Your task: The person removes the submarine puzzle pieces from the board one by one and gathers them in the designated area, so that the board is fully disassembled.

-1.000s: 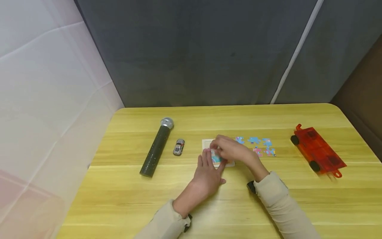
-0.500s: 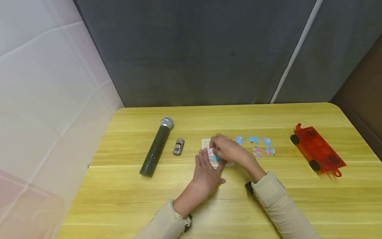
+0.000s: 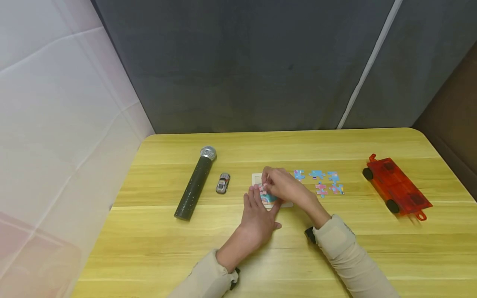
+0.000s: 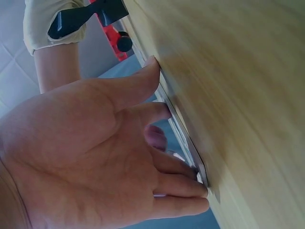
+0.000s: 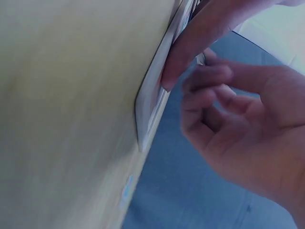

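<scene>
On a wooden table (image 3: 149,248), left to right: a black microphone (image 3: 194,186); a small toy car (image 3: 223,183); the left hand (image 3: 258,221), fingers straight, touching a puzzle tray (image 3: 255,179); the right hand (image 3: 287,185), pinching a puzzle piece (image 3: 263,190) over the tray; five loose pieces (image 3: 317,174); a red toy wagon (image 3: 398,186).

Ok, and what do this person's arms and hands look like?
The left sleeve and right sleeve are creased beige cloth, ending near the wrists. A black attachment shows by the right cuff, and another by the left. The left hand and right hand are bare, with no gloves visible.
</scene>
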The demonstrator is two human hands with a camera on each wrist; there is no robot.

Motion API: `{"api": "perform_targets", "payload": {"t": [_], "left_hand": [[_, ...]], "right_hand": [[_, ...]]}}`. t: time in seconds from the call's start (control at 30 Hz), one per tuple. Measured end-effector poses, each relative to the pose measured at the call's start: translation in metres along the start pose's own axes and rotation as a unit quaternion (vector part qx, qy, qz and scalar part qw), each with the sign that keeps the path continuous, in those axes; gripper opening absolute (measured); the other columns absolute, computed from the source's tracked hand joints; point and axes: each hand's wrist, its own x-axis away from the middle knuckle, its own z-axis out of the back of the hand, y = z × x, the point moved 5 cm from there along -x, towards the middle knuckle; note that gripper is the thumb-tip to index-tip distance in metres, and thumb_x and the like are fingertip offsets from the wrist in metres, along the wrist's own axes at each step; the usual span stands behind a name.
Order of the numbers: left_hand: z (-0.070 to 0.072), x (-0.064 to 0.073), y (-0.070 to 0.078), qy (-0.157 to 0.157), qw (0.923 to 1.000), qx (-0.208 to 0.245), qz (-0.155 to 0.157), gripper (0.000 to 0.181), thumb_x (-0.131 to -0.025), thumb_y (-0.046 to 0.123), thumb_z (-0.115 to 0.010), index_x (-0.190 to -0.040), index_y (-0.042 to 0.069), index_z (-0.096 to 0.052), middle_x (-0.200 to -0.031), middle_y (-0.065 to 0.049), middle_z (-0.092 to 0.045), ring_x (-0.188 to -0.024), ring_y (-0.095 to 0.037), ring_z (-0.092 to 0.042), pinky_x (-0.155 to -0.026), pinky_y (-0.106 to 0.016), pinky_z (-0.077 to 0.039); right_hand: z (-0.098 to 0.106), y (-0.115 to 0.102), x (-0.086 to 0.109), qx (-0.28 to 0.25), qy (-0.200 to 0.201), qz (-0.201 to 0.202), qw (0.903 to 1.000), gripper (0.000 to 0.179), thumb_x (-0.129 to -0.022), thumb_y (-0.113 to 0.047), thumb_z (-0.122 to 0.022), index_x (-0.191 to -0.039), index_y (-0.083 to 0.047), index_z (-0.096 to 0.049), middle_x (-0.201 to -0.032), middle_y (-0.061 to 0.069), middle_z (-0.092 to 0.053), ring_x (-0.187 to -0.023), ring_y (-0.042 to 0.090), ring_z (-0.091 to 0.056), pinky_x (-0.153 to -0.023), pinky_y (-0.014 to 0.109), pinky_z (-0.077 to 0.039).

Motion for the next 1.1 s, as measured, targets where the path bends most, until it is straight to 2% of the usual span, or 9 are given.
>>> {"api": "perform_targets", "payload": {"t": [0.13,0.27,0.43,0.53,0.7,0.9,1.0,1.1], "left_hand": [[-0.001,0.001,0.001,-0.004,1.0,-0.006,-0.002,0.074,-0.11,0.068,-0.041,-0.176,0.046,-0.015,-0.171,-0.032,-0.036,-0.163,-0.044,-0.034,-0.131,-0.05,-0.037],[-0.001,0.001,0.001,-0.007,1.0,0.001,0.0,0.075,-0.11,0.068,-0.041,-0.176,0.045,-0.013,-0.172,-0.033,-0.034,-0.164,-0.044,-0.032,-0.132,-0.05,-0.035],[-0.001,0.002,0.001,-0.007,0.9999,0.008,0.003,0.075,-0.111,0.066,-0.041,-0.177,0.044,-0.012,-0.173,-0.034,-0.032,-0.165,-0.045,-0.031,-0.133,-0.05,-0.035],[0.0,0.002,0.0,-0.007,0.9999,0.011,0.003,0.075,-0.111,0.065,-0.041,-0.177,0.043,-0.012,-0.173,-0.034,-0.031,-0.165,-0.045,-0.03,-0.133,-0.05,-0.034],[0.001,0.003,-0.001,-0.005,0.9998,0.018,0.001,0.075,-0.112,0.064,-0.041,-0.177,0.042,-0.011,-0.172,-0.035,-0.031,-0.164,-0.046,-0.03,-0.133,-0.05,-0.034],[0.001,0.003,-0.001,-0.002,0.9999,0.01,0.0,0.075,-0.112,0.064,-0.04,-0.177,0.041,-0.01,-0.172,-0.035,-0.032,-0.164,-0.046,-0.031,-0.132,-0.049,-0.036],[0.001,0.003,-0.001,0.0,1.0,0.003,-0.001,0.075,-0.112,0.065,-0.039,-0.177,0.041,-0.01,-0.172,-0.035,-0.032,-0.164,-0.045,-0.032,-0.131,-0.048,-0.037],[0.001,0.003,-0.001,-0.001,1.0,0.0,-0.001,0.075,-0.112,0.065,-0.039,-0.177,0.041,-0.009,-0.172,-0.034,-0.033,-0.164,-0.045,-0.032,-0.131,-0.048,-0.037]], "right_hand": [[0.014,0.007,0.006,-0.038,0.005,-0.01,0.9992,0.003,-0.107,-0.002,-0.068,-0.108,0.001,-0.067,-0.103,0.016,-0.076,-0.088,0.026,-0.071,-0.077,0.035,-0.058],[0.037,0.025,0.017,-0.034,-0.006,-0.021,0.9992,0.004,-0.105,-0.002,-0.07,-0.104,0.0,-0.067,-0.106,0.017,-0.076,-0.097,0.03,-0.072,-0.082,0.039,-0.059],[0.057,0.054,0.033,-0.031,-0.047,-0.066,0.9963,0.01,-0.104,-0.004,-0.072,-0.099,-0.001,-0.064,-0.087,0.011,-0.068,-0.071,0.02,-0.057,-0.065,0.033,-0.048],[0.06,0.065,0.039,-0.042,-0.062,-0.103,0.9919,0.011,-0.103,-0.003,-0.072,-0.098,-0.001,-0.062,-0.075,0.006,-0.058,-0.059,0.016,-0.048,-0.058,0.031,-0.043],[0.059,0.071,0.039,-0.029,-0.063,-0.142,0.9874,0.009,-0.102,0.001,-0.068,-0.097,-0.001,-0.061,-0.074,0.006,-0.055,-0.056,0.015,-0.046,-0.057,0.029,-0.043],[0.059,0.07,0.039,0.042,-0.038,-0.155,0.9863,0.007,-0.103,-0.001,-0.068,-0.097,0.0,-0.064,-0.088,0.011,-0.063,-0.063,0.018,-0.053,-0.06,0.029,-0.046],[0.057,0.067,0.04,0.071,-0.032,-0.163,0.9836,0.008,-0.103,-0.003,-0.069,-0.097,-0.002,-0.065,-0.09,0.011,-0.065,-0.064,0.019,-0.057,-0.058,0.029,-0.047],[0.053,0.058,0.039,0.065,-0.041,-0.127,0.9889,0.01,-0.104,-0.003,-0.071,-0.098,-0.002,-0.063,-0.09,0.01,-0.066,-0.068,0.019,-0.058,-0.062,0.03,-0.048]]}}
